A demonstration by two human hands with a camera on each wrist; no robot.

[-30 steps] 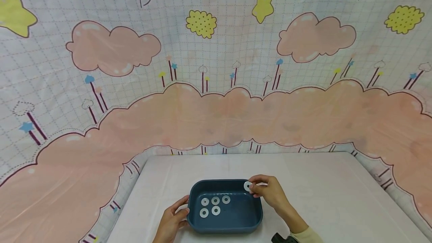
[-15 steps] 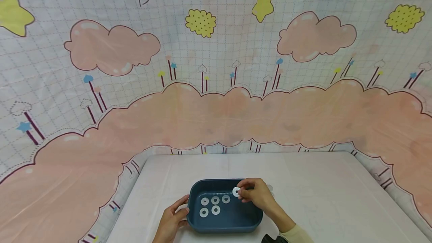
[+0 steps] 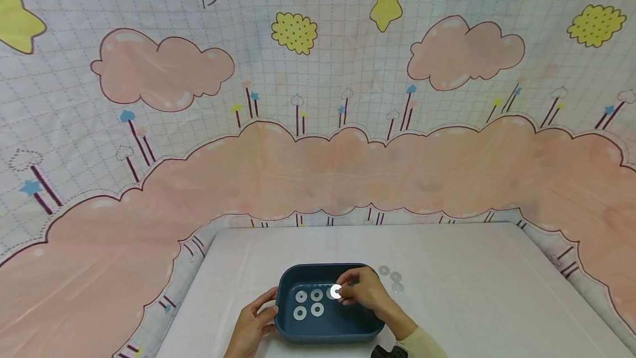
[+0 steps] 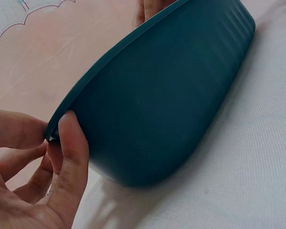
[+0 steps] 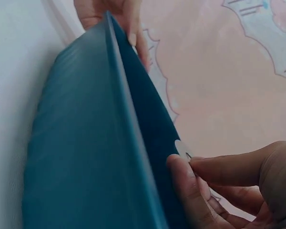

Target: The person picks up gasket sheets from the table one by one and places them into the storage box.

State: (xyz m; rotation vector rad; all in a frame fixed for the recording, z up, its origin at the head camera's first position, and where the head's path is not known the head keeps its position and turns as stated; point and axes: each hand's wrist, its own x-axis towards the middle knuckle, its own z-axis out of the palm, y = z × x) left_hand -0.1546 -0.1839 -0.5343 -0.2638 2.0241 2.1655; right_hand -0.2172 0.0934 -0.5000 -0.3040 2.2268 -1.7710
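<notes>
At the bottom middle, I see the left hand [image 3: 252,322] grip the tray [image 3: 330,337]; the right hand [image 3: 365,291] pinches a ring [image 3: 334,295].

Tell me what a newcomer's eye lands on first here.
Probably the big backdrop filling the upper part of the head view, printed with pink clouds and yellow stars. Next, the dark blue tray stands out against the white table, the left hand gripping its left end. Inside it lie white rings, while the right hand pinches another ring.
</notes>
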